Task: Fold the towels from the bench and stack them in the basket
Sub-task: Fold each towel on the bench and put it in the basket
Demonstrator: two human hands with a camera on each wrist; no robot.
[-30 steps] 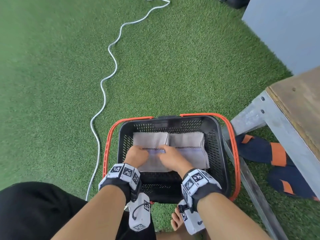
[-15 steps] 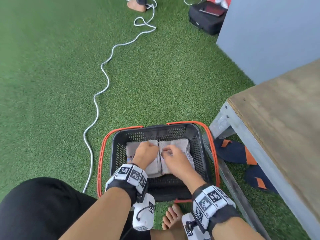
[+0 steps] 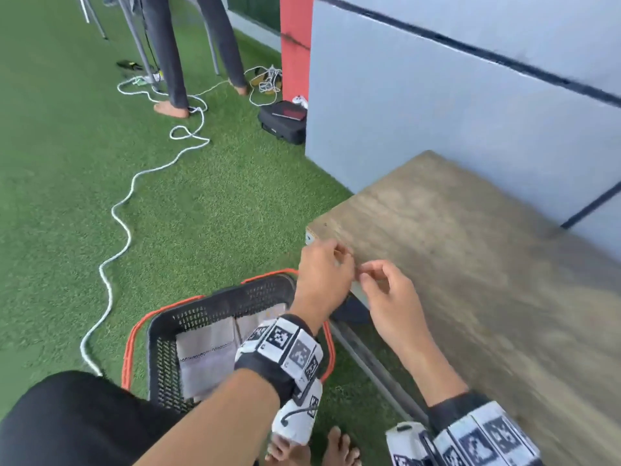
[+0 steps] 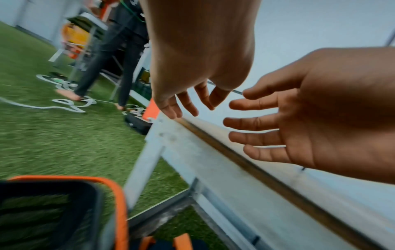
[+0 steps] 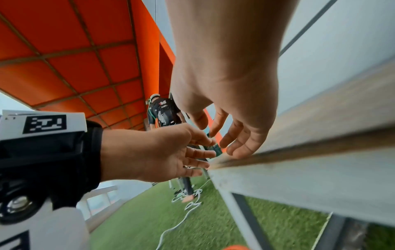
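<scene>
The black basket (image 3: 218, 302) with orange handles stands on the grass at my knees. Folded grey towels (image 3: 205, 358) lie side by side in it. Both hands are raised above the near corner of the wooden bench (image 3: 470, 264), whose top is bare where I see it. My left hand (image 3: 324, 270) hovers at the corner with fingers loosely bent and holds nothing. Just to its right, my right hand (image 3: 376, 280) is also empty. In the left wrist view the left hand (image 4: 188, 101) hangs relaxed, and the right hand (image 4: 256, 125) has straight, spread fingers.
A white rope (image 3: 124, 230) snakes across the green turf. A black bag (image 3: 282, 121) sits by the grey wall (image 3: 437, 95). Another person's legs (image 3: 171, 62) stand at the back. The bench's metal frame (image 4: 192, 160) runs beside the basket. My bare feet (image 3: 336, 449) are below.
Both hands have let go of the towels in the basket and risen up and right to the bench corner. The head view has swung upward.
</scene>
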